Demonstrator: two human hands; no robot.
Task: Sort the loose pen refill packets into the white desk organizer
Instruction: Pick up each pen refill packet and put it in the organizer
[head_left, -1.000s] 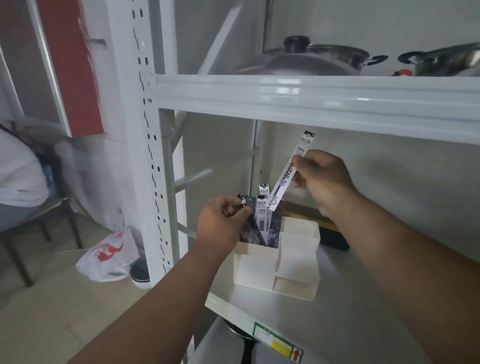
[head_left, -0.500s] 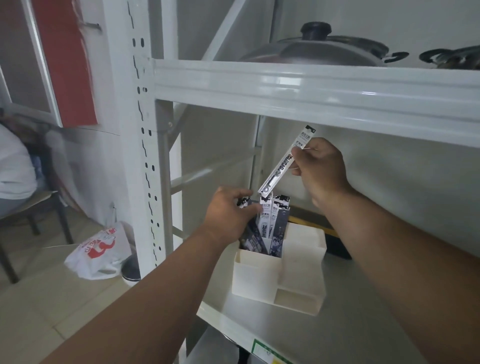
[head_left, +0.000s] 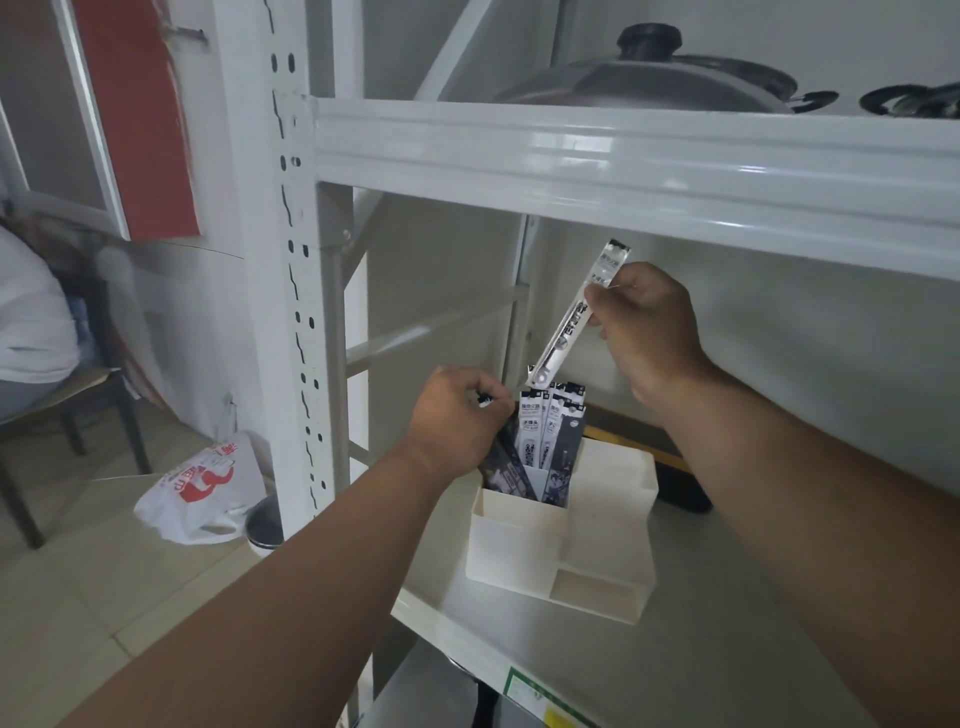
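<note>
The right hand (head_left: 644, 332) pinches a long, flat, glossy refill packet (head_left: 576, 317), tilted above the boxy white plastic organizer (head_left: 561, 540) on the smooth metal shelf (head_left: 701, 649). The left hand (head_left: 457, 421) is closed on dark packets (head_left: 506, 467) in its far-left compartment.

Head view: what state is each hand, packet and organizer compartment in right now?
Right hand: pinching one white refill packet, tilted, above the organizer.
Left hand: gripping the standing dark packets.
White plastic desk organizer: upright; rear-left compartment filled, low front tray empty.
</note>
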